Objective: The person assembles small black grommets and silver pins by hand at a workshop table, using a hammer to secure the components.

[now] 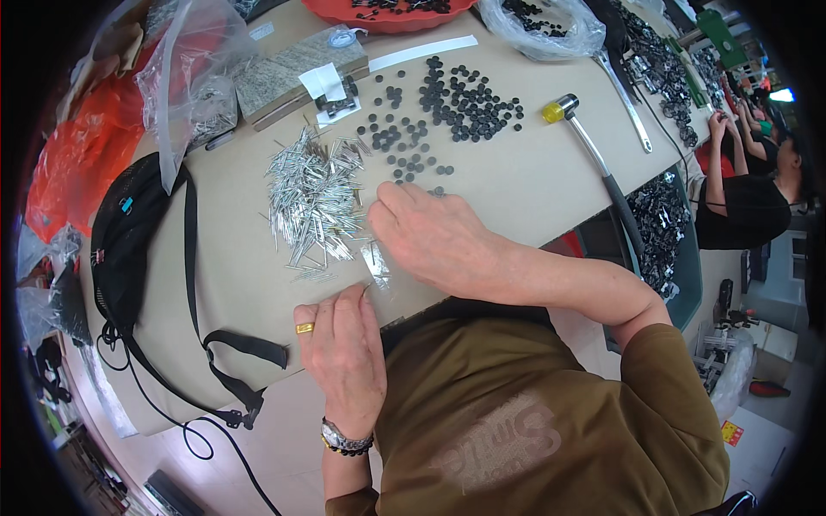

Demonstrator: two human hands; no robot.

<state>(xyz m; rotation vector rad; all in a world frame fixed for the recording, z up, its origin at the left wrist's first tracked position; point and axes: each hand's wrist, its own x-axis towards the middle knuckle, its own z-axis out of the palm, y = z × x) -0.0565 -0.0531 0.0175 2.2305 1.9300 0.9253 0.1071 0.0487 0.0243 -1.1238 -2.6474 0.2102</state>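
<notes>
My right hand (434, 241) rests low over the table with its fingers curled; the fingertips and anything in them are hidden. Just beyond it lie loose small black round caps (469, 105), thickest toward the back. At the table's front edge, my left hand (340, 340), wearing a gold ring, has its fingers pressed together. A thin sliver shows by its fingertips, too small to name. Between the hands is a clear shiny plastic piece (375, 263). A heap of thin silvery metal pins (314, 202) spreads left of my right hand.
A mallet (594, 142) and a long steel tool (628, 103) lie right. A black strapped bag (138, 232) sits left. Behind are a stone block (297, 69), red bowl (387, 19) and plastic bag (551, 39). A bin (688, 288) holds metal parts; another person (744, 202) sits right.
</notes>
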